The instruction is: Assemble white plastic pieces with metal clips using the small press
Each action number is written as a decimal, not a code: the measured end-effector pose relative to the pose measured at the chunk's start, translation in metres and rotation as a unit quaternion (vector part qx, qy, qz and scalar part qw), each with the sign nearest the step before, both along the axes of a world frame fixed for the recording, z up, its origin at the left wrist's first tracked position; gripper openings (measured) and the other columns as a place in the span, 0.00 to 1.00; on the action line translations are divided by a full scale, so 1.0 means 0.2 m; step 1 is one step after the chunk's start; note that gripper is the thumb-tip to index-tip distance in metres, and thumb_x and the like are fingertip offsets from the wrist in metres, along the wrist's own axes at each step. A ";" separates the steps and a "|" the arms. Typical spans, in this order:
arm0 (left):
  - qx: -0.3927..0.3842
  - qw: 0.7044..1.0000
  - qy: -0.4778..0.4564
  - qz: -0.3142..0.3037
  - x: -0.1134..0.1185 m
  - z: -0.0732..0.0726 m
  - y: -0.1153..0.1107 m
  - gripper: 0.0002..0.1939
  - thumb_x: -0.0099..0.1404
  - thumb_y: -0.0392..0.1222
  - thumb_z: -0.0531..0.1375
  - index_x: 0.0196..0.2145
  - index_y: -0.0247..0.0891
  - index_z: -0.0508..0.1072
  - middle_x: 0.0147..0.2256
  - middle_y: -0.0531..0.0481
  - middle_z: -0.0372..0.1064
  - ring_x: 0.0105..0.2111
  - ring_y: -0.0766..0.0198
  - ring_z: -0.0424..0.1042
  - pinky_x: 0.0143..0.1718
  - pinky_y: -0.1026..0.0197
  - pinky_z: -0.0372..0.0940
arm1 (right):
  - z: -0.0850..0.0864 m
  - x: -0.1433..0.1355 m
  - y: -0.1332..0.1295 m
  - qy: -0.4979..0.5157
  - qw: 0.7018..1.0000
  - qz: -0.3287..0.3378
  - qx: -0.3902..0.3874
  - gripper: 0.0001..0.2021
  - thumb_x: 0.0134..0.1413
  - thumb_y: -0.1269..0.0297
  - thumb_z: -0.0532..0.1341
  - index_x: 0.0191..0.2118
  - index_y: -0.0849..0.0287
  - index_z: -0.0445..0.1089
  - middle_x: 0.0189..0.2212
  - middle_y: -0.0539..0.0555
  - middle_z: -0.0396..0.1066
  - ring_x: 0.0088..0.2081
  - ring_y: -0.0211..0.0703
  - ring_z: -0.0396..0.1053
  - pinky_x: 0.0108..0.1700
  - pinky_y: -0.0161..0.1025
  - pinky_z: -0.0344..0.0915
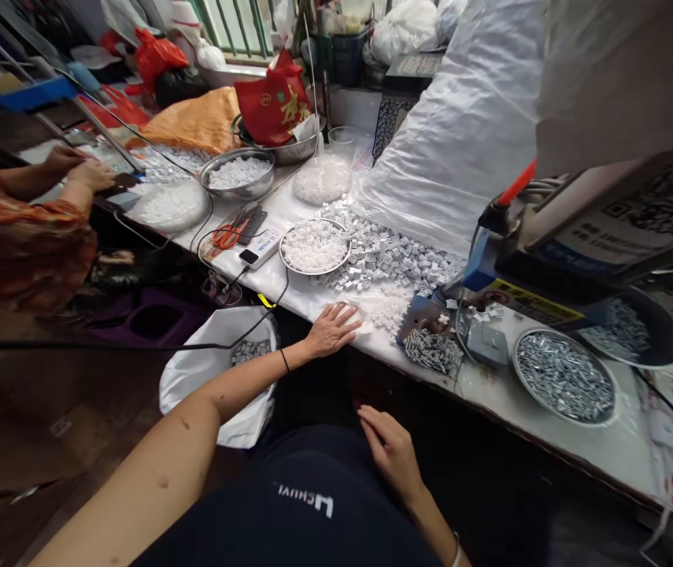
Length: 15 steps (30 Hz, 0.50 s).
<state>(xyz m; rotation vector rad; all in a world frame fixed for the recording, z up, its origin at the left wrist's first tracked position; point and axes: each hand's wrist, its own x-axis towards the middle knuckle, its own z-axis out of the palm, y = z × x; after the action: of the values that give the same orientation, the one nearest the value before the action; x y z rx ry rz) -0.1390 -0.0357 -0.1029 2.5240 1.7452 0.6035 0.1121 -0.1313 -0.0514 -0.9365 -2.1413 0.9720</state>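
My left hand (331, 329) lies palm down at the table's front edge, fingers stretched out and a little apart. Under its fingertips is something flat and white that I cannot make out. A pile of small white plastic pieces (391, 309) is just right of those fingers. Behind the hand stands a round metal bowl (283, 261) filled with white pieces, beside a spread of small grey-and-white blocks (398, 258). Over my lap, below the table's edge, my right hand (392, 450) hangs with loosely extended fingers and nothing visible in it.
A blue bench machine (525, 295) stands at right, with loose screws (432, 352) before it and a bowl of metal screws (565, 376) beside it. A white sack (194, 366) is below the table. Scissors (231, 233) and cables lie left. Another person's hands (79, 169) work at far left.
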 end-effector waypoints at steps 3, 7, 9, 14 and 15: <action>0.018 0.999 0.007 -0.032 0.07 -0.01 -0.02 0.20 0.67 0.50 0.51 0.56 0.52 0.63 0.61 0.50 0.55 0.63 0.51 0.47 0.60 0.44 0.47 | -0.01 -0.02 -0.01 0.000 1.000 -0.012 -0.010 0.13 0.58 0.68 0.55 0.44 0.51 0.73 0.40 0.53 0.76 0.42 0.45 0.74 0.45 0.43 0.72; 0.039 0.998 0.022 -0.048 0.11 -0.02 -0.03 0.21 0.68 0.46 0.49 0.57 0.44 0.63 0.60 0.47 0.56 0.62 0.52 0.51 0.59 0.48 0.52 | -0.02 -0.05 0.00 -0.005 1.000 0.014 0.009 0.13 0.58 0.69 0.56 0.45 0.51 0.73 0.40 0.53 0.76 0.41 0.45 0.74 0.45 0.43 0.72; 0.039 0.996 0.031 -0.077 0.08 -0.03 -0.05 0.21 0.69 0.43 0.47 0.58 0.40 0.62 0.59 0.45 0.58 0.61 0.55 0.54 0.59 0.51 0.53 | -0.04 -0.04 0.01 -0.010 1.000 0.016 0.020 0.13 0.57 0.69 0.56 0.45 0.51 0.73 0.40 0.53 0.76 0.41 0.45 0.74 0.44 0.42 0.73; 0.024 0.995 0.039 -0.091 -0.06 -0.04 -0.08 0.22 0.69 0.44 0.47 0.58 0.38 0.61 0.58 0.43 0.59 0.60 0.56 0.56 0.59 0.51 0.53 | -0.12 0.07 0.03 -0.035 0.998 -0.011 0.054 0.14 0.57 0.70 0.56 0.47 0.51 0.72 0.41 0.53 0.75 0.41 0.45 0.74 0.44 0.44 0.72; 0.022 0.997 0.036 -0.070 -0.07 -0.04 -0.09 0.22 0.69 0.45 0.47 0.58 0.38 0.61 0.58 0.42 0.59 0.60 0.55 0.55 0.59 0.50 0.53 | -0.13 0.09 0.02 -0.040 0.997 -0.019 0.057 0.14 0.57 0.70 0.56 0.47 0.51 0.72 0.41 0.53 0.75 0.41 0.46 0.74 0.44 0.44 0.72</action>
<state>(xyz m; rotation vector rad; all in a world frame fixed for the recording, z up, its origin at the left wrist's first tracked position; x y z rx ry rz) -0.1537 -0.0531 -0.1104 2.7013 1.5754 0.5546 0.1308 -0.1267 -0.0782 -0.9718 -2.2123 0.7972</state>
